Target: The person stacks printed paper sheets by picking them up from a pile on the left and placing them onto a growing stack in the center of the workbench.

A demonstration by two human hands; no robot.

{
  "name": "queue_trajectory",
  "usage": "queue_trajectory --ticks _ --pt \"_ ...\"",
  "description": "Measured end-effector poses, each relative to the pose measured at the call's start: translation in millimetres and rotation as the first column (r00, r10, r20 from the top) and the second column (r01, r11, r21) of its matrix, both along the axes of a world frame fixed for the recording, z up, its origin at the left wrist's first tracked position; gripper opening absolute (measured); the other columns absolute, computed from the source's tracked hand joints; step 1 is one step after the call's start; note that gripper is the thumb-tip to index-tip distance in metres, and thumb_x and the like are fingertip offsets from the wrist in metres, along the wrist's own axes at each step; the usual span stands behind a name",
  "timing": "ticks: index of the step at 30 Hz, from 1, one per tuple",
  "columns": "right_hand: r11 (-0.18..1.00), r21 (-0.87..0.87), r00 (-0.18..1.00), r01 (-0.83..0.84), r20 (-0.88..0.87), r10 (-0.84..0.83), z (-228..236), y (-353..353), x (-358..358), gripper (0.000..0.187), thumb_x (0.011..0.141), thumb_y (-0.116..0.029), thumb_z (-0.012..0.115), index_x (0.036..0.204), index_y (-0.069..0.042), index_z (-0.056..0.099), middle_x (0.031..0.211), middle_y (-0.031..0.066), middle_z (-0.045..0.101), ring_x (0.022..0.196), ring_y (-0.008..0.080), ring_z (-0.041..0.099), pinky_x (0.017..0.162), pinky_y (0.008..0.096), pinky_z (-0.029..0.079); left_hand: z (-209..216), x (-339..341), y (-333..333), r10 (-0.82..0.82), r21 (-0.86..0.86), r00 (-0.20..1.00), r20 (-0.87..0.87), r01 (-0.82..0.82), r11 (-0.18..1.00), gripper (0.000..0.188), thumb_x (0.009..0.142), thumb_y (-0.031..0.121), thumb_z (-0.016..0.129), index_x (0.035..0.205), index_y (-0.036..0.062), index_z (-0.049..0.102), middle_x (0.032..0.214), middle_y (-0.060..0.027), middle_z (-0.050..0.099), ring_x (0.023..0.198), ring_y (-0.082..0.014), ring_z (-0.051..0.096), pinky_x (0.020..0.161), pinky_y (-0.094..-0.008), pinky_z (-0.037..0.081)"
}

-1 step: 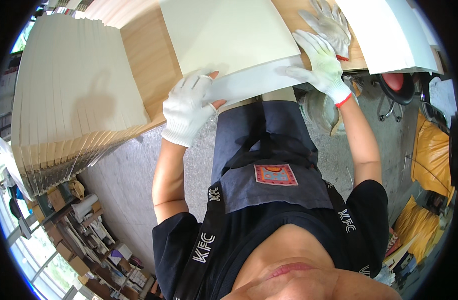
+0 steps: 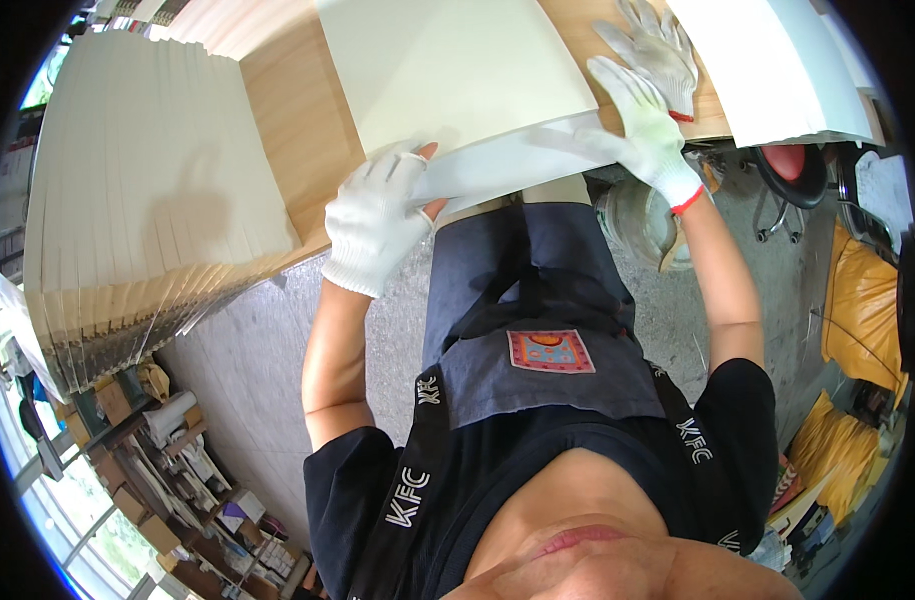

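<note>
A cream sheet (image 2: 458, 75) lies across the near middle of the tabletop (image 2: 303, 130), and a pale strip (image 2: 523, 150) shows along the sheet's near border, at the tabletop's near edge. Whether that strip is a turned fold or a separate layer is hard to tell in this bent view.

The gloved left hand (image 2: 373, 210) is at the strip's left end, its bare-tipped thumb and forefinger parted with the strip's end between them; I cannot tell if they pinch it. The gloved right hand (image 2: 648, 130) has its fingers stretched out close together beside the sheet's right border, thumb spread toward the strip's right end.

The step in hand seems to be working this near border; the next move probably calls for level, even control at both ends. The strip's long axis runs left to right, its right end slanting away from the body. The sheet's sides point toward the tabletop's far edge, leaning left; its far end is out of view.
</note>
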State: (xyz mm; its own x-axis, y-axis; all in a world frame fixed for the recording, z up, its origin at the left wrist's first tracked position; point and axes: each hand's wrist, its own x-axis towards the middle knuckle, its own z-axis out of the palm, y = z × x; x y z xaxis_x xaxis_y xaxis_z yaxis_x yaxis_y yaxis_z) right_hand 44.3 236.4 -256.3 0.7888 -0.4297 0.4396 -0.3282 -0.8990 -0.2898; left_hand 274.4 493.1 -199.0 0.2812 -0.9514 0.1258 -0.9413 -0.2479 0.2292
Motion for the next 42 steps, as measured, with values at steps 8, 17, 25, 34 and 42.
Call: queue_trajectory --ticks 8,17,25,34,42 --pt "0.95 0.131 0.893 -0.282 -0.325 0.31 49 -18 47 0.044 0.093 -0.046 0.057 0.109 -0.008 0.072 0.093 0.0119 0.07 0.09 0.0309 0.065 0.089 0.039 0.049 -2 2 -13 -0.146 -0.127 0.983 0.108 0.16 0.979 0.029 0.073 0.014 0.075 0.1 0.0203 0.072 0.1 0.0011 0.069 0.089 -0.0219 0.068 0.071 -0.0349 0.054" --pt "0.921 0.385 0.712 -0.061 -0.63 0.31 91 -26 82 0.06 0.081 -0.061 0.068 0.098 -0.004 0.076 0.087 0.0154 0.071 0.074 0.0253 0.065 0.072 0.0363 0.051 11 36 -38 0.189 0.261 0.972 -0.137 -0.148 0.954 0.02 0.088 0.035 0.067 0.097 0.0186 0.074 0.086 -0.0083 0.07 0.082 -0.0274 0.066 0.072 -0.038 0.05" --pt "0.851 0.521 0.924 -0.065 -0.292 0.249 46 -24 75 0.048 0.077 -0.05 0.076 0.083 -0.002 0.069 0.072 0.0107 0.063 0.064 0.0195 0.059 0.063 0.0327 0.047 -23 65 -42 0.219 0.12 0.874 -0.433 -0.185 0.975 0.031 0.078 0.034 0.079 0.079 0.0043 0.07 0.084 -0.0087 0.067 0.079 -0.0245 0.063 0.07 -0.0355 0.047" --pt "0.909 0.415 0.939 -0.039 -0.295 0.175 24 -26 70 0.056 0.077 -0.059 0.071 0.093 -0.006 0.072 0.086 0.0169 0.068 0.083 0.0297 0.066 0.075 0.0379 0.05 1 60 -60 0.265 0.366 0.914 -0.307 -0.143 0.919 0.04 0.077 0.033 0.081 0.105 0.0126 0.063 0.105 -0.0089 0.065 0.085 -0.0256 0.066 0.075 -0.0378 0.051" --pt "0.887 0.457 0.954 -0.063 -0.234 0.188 25 -19 75 0.063 0.076 -0.058 0.072 0.112 -0.007 0.072 0.104 0.0186 0.071 0.099 0.0319 0.067 0.086 0.0387 0.051 -10 87 -141 -0.418 0.739 0.904 -0.092 0.343 0.58 0.086 0.074 0.023 0.082 0.147 0.0407 0.039 0.132 -0.0096 0.054 0.1 -0.03 0.066 0.083 -0.0437 0.054"
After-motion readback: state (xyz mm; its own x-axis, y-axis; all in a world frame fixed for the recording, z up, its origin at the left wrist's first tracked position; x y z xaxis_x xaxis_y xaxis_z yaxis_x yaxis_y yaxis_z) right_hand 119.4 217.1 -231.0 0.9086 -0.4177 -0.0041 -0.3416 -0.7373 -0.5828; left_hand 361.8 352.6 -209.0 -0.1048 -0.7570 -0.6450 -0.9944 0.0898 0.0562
